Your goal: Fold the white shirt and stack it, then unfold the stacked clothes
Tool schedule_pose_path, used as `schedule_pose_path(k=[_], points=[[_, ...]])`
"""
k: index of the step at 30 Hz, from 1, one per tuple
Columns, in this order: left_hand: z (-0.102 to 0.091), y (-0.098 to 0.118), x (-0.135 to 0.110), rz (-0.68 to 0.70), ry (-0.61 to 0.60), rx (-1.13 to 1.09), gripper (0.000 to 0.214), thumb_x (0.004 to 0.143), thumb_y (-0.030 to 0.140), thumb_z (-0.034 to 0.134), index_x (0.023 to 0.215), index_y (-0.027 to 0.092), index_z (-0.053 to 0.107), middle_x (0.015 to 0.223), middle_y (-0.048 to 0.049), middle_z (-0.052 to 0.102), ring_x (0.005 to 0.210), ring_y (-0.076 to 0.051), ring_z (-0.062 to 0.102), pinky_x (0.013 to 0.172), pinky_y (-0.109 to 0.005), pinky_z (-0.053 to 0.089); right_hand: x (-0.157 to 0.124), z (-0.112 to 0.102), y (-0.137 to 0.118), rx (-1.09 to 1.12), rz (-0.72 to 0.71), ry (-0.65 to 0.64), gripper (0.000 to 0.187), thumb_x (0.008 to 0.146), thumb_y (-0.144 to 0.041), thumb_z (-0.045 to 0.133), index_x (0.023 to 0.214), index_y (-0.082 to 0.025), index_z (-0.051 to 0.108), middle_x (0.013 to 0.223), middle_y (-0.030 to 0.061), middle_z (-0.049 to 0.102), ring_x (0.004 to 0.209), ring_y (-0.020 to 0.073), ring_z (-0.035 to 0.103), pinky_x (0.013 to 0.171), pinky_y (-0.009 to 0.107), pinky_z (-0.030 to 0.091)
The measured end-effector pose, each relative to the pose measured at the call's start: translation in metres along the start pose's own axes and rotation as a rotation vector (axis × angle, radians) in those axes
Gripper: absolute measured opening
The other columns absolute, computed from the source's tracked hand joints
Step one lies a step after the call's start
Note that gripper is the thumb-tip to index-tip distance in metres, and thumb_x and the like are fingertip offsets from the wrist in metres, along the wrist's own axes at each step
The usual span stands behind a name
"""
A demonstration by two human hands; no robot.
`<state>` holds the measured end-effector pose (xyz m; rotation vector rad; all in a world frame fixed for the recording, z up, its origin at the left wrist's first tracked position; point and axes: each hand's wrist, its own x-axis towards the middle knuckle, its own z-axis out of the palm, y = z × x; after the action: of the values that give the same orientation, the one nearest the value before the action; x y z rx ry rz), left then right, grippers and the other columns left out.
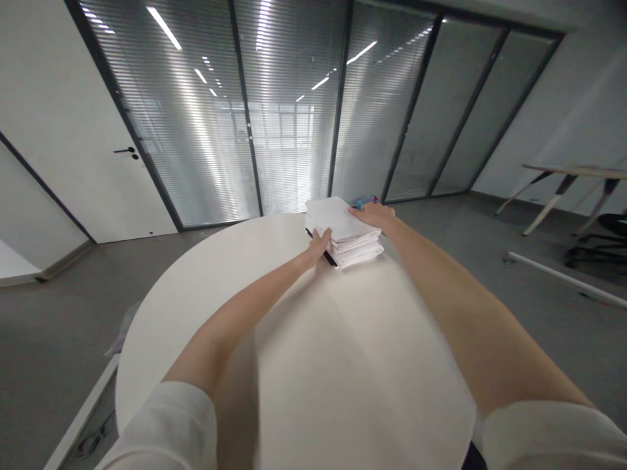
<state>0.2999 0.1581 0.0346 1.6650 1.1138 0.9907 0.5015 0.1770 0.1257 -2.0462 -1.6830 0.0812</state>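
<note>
Two hands: a left hand (319, 245) and a right hand (373, 217) are seen, both bare and reached forward from white sleeves (166, 424), which are cut off by the lower frame edge.
One stack: a stack of folded white cloths (340, 222) is placed near the far edge of the surface (196, 281), a round white one.
Stack layers: at least four are made out along the near side; the exact count is hard to tell, as the folds merge in the white.
Left hand state: the fingers are pressed against the near side of the stack, but no clear grip can be told.
Right hand state: it is laid open and flat over the far corner of the stack, not clenched.
One dark item: a flat black item (324, 256) is seen under the stack's left side, mostly hidden.
One small object: a blue and pink object (366, 202) is partly hidden behind the stack and the right hand; its kind cannot be made out.
One door: a white door (93, 130) with a black handle (128, 151) is seen at left.
One side table: a side table (571, 171) stands at right, cut off by the frame edge.
One chair: a black chair (600, 241) is partly seen beside it.
</note>
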Motion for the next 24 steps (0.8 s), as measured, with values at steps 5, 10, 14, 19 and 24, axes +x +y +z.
schedule_pose_path(k=[5, 10, 14, 19, 24], points=[[-0.079, -0.006, -0.074, 0.604, -0.188, 0.590, 0.052, 0.099, 0.048, 0.046, 0.143, 0.022, 0.049, 0.152, -0.0109, 0.047, 0.143, -0.026, 0.040, 0.119, -0.044, 0.028, -0.048, -0.016, -0.030, 0.256, -0.334, 0.302, 0.049, 0.098, -0.058, 0.039, 0.114, -0.022, 0.069, 0.119, 0.0132, 0.069, 0.113, 0.0317, 0.064, 0.099, 0.046, 0.047], [-0.145, -0.015, -0.173, 0.769, -0.361, 0.907, 0.059, 0.099, 0.046, 0.048, 0.153, 0.023, 0.036, 0.158, -0.0116, 0.038, 0.147, -0.026, 0.032, 0.117, -0.045, 0.032, -0.166, -0.003, -0.038, 0.369, -0.858, -0.105, 0.046, 0.093, -0.052, 0.057, 0.135, -0.033, 0.060, 0.140, 0.0052, 0.059, 0.132, 0.0307, 0.052, 0.115, 0.052, 0.036], [-0.160, -0.022, -0.214, 0.683, -0.464, 0.980, 0.076, 0.096, 0.052, 0.052, 0.160, 0.027, 0.019, 0.162, -0.0103, 0.030, 0.150, -0.027, 0.026, 0.120, -0.047, 0.025, -0.222, 0.024, -0.035, 0.232, -0.968, -0.361, 0.063, 0.093, -0.051, 0.058, 0.152, -0.036, 0.040, 0.158, 0.0029, 0.037, 0.144, 0.0278, 0.037, 0.118, 0.051, 0.030], [-0.157, -0.030, -0.218, 0.628, -0.459, 0.950, 0.084, 0.092, 0.055, 0.056, 0.160, 0.028, 0.016, 0.161, -0.0108, 0.032, 0.150, -0.031, 0.024, 0.121, -0.052, 0.023, -0.231, 0.060, -0.026, 0.121, -0.953, -0.511, 0.078, 0.090, -0.062, 0.058, 0.156, -0.029, 0.033, 0.164, 0.0067, 0.021, 0.151, 0.0294, 0.021, 0.122, 0.051, 0.022], [-0.154, -0.045, -0.215, 0.549, -0.527, 0.913, 0.086, 0.093, 0.062, 0.050, 0.161, 0.027, 0.012, 0.164, -0.0098, 0.023, 0.151, -0.032, 0.021, 0.122, -0.054, 0.019, -0.232, 0.076, -0.019, 0.065, -0.921, -0.593, 0.083, 0.089, -0.067, 0.055, 0.156, -0.024, 0.033, 0.164, 0.0099, 0.018, 0.151, 0.0318, 0.017, 0.123, 0.052, 0.017]])
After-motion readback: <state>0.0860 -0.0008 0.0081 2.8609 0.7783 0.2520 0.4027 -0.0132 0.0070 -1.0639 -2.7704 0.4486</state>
